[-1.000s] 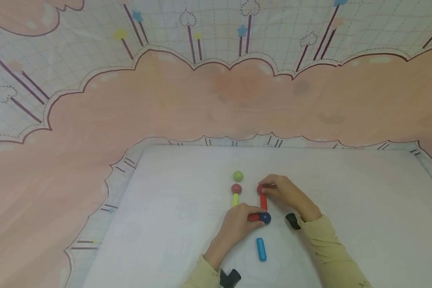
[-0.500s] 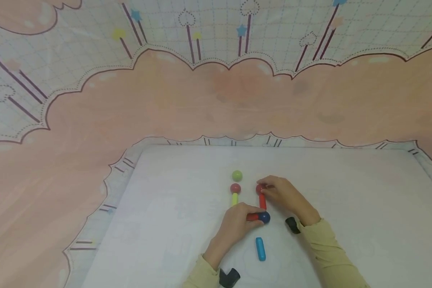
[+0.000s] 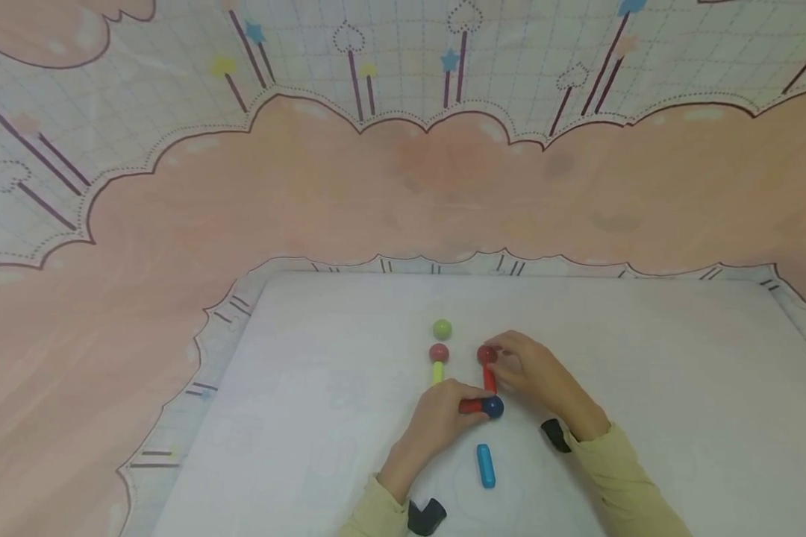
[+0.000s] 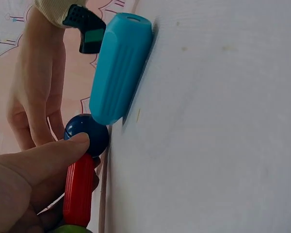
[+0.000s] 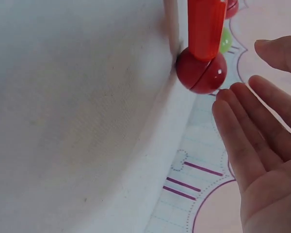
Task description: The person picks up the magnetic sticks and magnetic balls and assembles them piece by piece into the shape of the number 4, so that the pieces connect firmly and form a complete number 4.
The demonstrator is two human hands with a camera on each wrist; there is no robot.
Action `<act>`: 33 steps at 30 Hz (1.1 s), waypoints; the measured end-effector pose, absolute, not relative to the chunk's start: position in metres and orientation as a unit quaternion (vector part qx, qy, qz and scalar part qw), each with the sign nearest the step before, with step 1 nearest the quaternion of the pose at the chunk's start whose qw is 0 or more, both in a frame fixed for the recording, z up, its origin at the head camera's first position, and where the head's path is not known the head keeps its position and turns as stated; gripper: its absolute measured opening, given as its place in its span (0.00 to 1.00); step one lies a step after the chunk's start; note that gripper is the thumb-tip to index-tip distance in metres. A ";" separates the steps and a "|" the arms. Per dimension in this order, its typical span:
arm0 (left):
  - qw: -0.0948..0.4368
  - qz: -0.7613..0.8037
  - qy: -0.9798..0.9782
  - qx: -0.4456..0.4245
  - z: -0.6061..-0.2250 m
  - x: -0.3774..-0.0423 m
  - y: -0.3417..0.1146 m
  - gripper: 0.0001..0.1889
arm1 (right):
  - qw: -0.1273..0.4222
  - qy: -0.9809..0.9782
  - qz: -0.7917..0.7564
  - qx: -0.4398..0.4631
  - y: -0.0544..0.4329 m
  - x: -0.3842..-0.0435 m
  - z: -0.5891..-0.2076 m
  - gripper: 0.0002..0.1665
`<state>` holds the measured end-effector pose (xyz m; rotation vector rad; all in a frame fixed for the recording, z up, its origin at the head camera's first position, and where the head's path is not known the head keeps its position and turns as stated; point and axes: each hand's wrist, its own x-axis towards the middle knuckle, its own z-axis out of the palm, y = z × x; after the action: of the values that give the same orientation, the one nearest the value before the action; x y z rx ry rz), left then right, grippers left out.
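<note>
At the left hand (image 3: 436,418), the dark blue ball (image 3: 493,406) joins a red stick (image 3: 471,406). By the right hand (image 3: 537,373) there is a glossy red ball (image 3: 486,354) with a thin dark line, on an orange-red stick (image 5: 206,29). Beyond the left hand appear a yellow-green stick (image 3: 438,372), a pinkish-red ball (image 3: 439,353) and a light green ball (image 3: 442,329). On the near side of the hands, the loose stick (image 3: 486,466) is bright blue. Under the hands the table (image 3: 645,343) is white; far beyond them, the cloth (image 3: 376,194) shows peach clouds with purple outlines, a pale grid and coloured stars.
</note>
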<state>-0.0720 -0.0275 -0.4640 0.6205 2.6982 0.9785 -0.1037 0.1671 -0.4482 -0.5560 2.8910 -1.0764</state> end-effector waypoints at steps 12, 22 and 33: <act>0.108 0.328 0.911 0.227 -0.464 -0.073 -0.031 0.19 | -0.024 0.927 -0.317 -0.199 0.169 -0.083 -0.445 0.26; 0.115 0.317 0.911 0.239 -0.461 -0.073 -0.033 0.22 | -0.024 0.927 -0.309 -0.211 0.170 -0.064 -0.445 0.26; 0.112 0.320 0.907 0.249 -0.461 -0.073 -0.035 0.21 | -0.031 0.928 -0.305 -0.214 0.169 -0.047 -0.448 0.24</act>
<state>-0.0729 -0.0352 -0.4608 0.7299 2.6623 0.9402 -0.0475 0.1686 -0.4478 -0.6873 2.9736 -0.9765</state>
